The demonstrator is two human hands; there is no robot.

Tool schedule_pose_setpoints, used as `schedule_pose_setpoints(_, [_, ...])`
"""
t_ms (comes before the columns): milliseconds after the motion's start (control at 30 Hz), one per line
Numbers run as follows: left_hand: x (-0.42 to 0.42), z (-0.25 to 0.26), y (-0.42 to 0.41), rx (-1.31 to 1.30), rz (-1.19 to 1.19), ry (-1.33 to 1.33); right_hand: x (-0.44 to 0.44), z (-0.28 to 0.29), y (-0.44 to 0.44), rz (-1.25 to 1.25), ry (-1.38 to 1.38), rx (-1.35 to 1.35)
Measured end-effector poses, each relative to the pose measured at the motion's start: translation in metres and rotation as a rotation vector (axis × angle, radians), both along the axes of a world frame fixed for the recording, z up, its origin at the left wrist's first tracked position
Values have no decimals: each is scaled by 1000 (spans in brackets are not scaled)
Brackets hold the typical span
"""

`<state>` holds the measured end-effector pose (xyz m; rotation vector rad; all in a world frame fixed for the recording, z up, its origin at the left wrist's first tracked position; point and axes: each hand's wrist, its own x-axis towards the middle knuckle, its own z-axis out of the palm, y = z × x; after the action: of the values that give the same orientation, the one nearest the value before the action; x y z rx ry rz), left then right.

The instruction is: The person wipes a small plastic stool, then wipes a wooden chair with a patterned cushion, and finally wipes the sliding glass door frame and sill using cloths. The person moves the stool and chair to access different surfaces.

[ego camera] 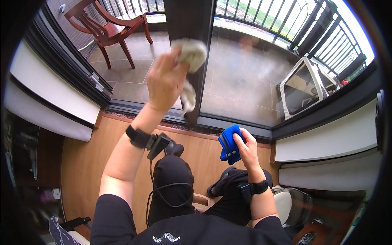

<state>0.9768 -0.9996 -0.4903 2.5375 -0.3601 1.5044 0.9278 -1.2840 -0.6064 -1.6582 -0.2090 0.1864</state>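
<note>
My left hand (167,78) is raised in front of the dark frame (186,18) of a sliding glass door, gripping a whitish cloth (193,55) that is blurred. Part of that cloth, or its reflection, shows below the hand; I cannot tell which. Lower and to the right, my right hand (247,147) holds a folded blue cloth (231,144) with a grey stripe and white dots, between thumb and fingers. Behind both hands stands the glass door pane (239,82), with a hazy, whitish patch on it.
Through the door I see a tiled balcony with a wooden armchair (113,30), a black railing (263,15) and a white-framed item (306,85). A raised door track (232,127) edges the wooden floor (122,159). A cable (150,190) hangs from the left wrist device over my leg.
</note>
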Motion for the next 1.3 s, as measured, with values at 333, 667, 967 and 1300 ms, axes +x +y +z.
schedule_pose_setpoints(333, [-4, -33, 6, 470, -93, 269, 0, -1, 1, -5, -89, -68])
schedule_pose_setpoints(667, [23, 229, -47, 757, 253, -534, 2, -2, -4, -29, -192, -134])
schedule_pose_setpoints(967, [55, 81, -33, 855, 153, -29, -2, -2, -16, -48, -187, -175])
schedule_pose_setpoints(1300, [34, -2, -12, 1034, -121, 348, 0, -5, -17, -61, -309, -210])
